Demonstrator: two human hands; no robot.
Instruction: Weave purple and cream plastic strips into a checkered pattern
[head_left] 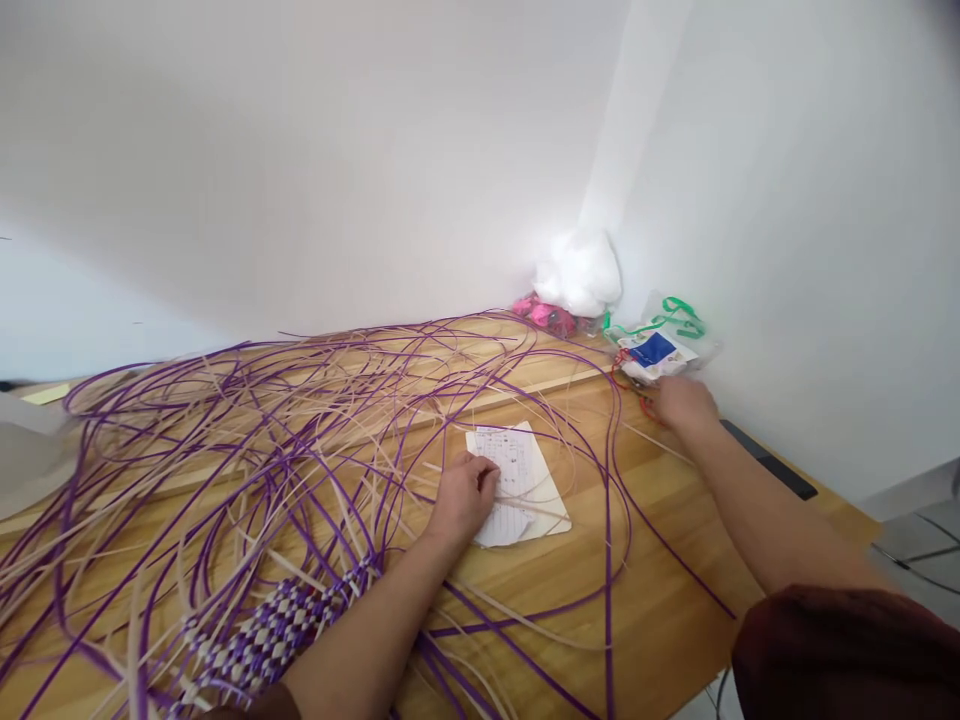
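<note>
A woven piece (262,630) of purple and cream strips lies at the lower left, with many long loose strands (300,450) spreading from it over the table. My left hand (466,492) rests on a handwritten sheet of paper (517,480), its fingers curled in with thumb and forefinger together. Whatever may be between those fingers is too small to make out. At the right, my right hand (684,402) reaches down at a red-handled tool (646,406) beside a plastic packet (654,352). The back of the right hand hides its fingertips.
White stuffing in a bag (581,272) and a pink bundle (546,314) stand against the wall corner. A green ribbon (682,315) lies on the packet. A flat black object (769,458) lies along the table's right edge. Loose strands cross much of the wooden table (660,580).
</note>
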